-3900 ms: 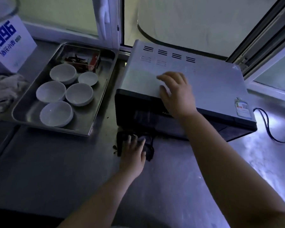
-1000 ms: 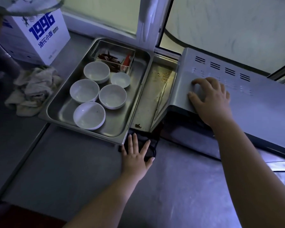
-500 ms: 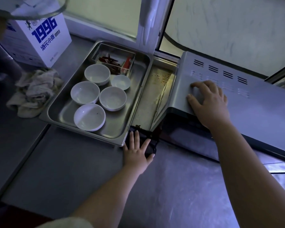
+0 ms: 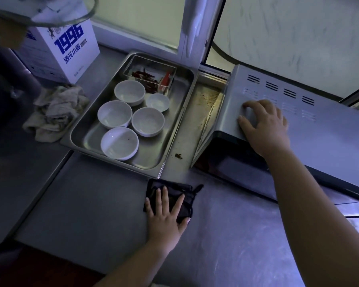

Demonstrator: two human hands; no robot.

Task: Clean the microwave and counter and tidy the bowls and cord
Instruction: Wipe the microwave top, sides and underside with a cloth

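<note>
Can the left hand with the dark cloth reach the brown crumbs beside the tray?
Probably yes: the left hand presses the dark cloth flat just before the crumbs, with only bare counter between.

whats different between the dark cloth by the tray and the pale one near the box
The dark cloth is black, lies fairly flat, and is pressed under the left hand. The pale cloth is off-white, crumpled in a heap, and untouched. Both rest on the steel counter.

microwave [image 4: 330,129]: right side cut off | glass lid [image 4: 50,15]: top cut off
</note>
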